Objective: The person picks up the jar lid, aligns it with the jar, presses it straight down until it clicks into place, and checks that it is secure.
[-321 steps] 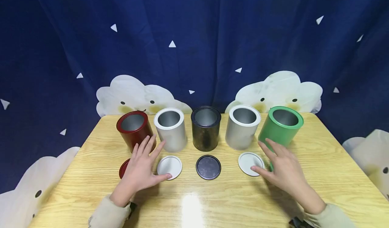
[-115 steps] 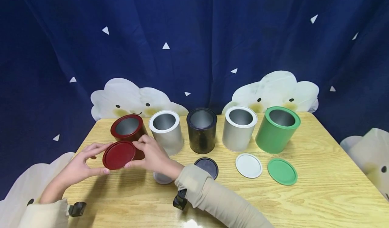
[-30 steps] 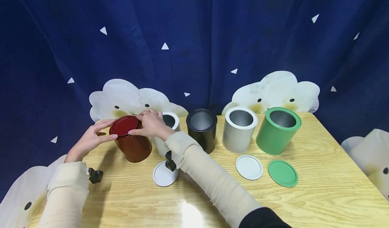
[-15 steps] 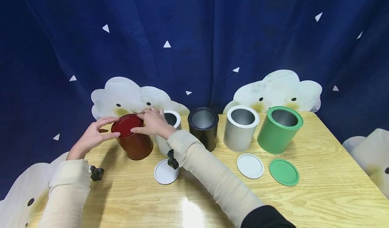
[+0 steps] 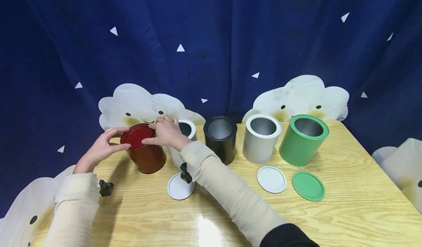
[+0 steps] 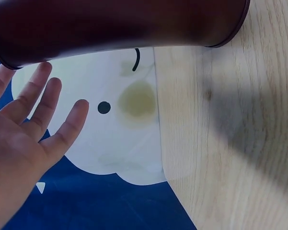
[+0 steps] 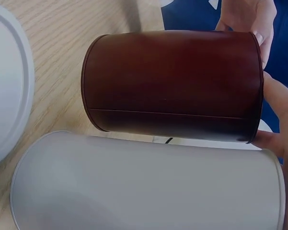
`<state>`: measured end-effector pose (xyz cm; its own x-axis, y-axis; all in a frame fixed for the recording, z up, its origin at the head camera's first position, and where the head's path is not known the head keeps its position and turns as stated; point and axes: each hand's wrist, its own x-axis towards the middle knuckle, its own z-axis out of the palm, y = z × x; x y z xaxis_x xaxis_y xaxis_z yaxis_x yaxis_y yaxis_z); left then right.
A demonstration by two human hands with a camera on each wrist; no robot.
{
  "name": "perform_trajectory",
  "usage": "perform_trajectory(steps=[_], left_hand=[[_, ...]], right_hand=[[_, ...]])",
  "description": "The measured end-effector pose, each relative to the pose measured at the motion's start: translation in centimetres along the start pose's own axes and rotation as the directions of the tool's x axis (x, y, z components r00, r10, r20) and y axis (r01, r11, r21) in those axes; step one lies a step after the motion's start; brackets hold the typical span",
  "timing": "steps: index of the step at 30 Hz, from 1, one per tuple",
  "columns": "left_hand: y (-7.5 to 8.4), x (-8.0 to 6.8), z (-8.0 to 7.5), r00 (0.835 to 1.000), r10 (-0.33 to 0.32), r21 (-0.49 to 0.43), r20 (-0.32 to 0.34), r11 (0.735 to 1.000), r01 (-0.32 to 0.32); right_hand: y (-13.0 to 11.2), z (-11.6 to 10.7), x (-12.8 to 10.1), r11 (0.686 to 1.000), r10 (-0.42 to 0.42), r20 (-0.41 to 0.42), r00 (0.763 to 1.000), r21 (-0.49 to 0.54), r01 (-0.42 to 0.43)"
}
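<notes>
A dark red can (image 5: 146, 157) stands at the left end of a row on the wooden table (image 5: 346, 210), with its red lid (image 5: 136, 135) on top. My left hand (image 5: 102, 148) pinches the lid's left rim between thumb and forefinger. My right hand (image 5: 166, 133) reaches across and holds the lid's right rim with thumb and fingers. In the left wrist view, three spread fingers of the left hand (image 6: 28, 124) lie by the red can (image 6: 115, 24). The right wrist view shows the red can (image 7: 172, 84) with the right thumb (image 7: 275, 136) at its lid end.
To the right of the red can stand a white can (image 5: 187, 129), a black can (image 5: 220, 139), a silver can (image 5: 262, 141) and a green can (image 5: 303, 141), all without lids. Two white lids (image 5: 179, 188) (image 5: 271, 179) and a green lid (image 5: 308, 186) lie in front.
The red lid, held above the table 3.8 s ago, now sits on the red can. Over the last second both hands stay at its rim, with hardly any movement.
</notes>
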<state>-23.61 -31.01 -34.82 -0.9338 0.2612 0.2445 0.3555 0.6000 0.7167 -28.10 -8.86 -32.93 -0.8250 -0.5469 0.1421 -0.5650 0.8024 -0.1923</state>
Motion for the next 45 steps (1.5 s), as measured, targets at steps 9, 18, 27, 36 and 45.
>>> perform_trajectory(steps=[9,18,27,36,45], left_hand=[[-0.2,-0.1,0.2,1.000,0.011,0.005,-0.018,1.000,-0.011],[-0.5,0.0,0.3,1.000,0.011,-0.010,0.008,1.000,-0.011],[-0.4,0.0,0.2,1.000,0.014,-0.004,-0.005,1.000,-0.014],[0.2,0.0,-0.5,0.999,0.001,0.112,0.037,0.994,-0.006],[1.4,-0.1,-0.6,1.000,0.014,0.184,-0.025,0.983,-0.009]], right_hand=[[-0.4,-0.1,-0.2,0.999,0.019,-0.010,1.000,-0.040,-0.019],[-0.5,0.0,-0.6,0.998,0.053,-0.056,0.997,-0.029,-0.055],[-0.6,0.0,-0.8,0.996,0.051,-0.055,0.997,-0.070,-0.055],[-0.7,0.2,-1.1,0.994,0.002,-0.113,0.994,-0.105,-0.014],[-0.3,-0.8,-1.9,1.000,0.011,-0.174,0.985,-0.020,-0.014]])
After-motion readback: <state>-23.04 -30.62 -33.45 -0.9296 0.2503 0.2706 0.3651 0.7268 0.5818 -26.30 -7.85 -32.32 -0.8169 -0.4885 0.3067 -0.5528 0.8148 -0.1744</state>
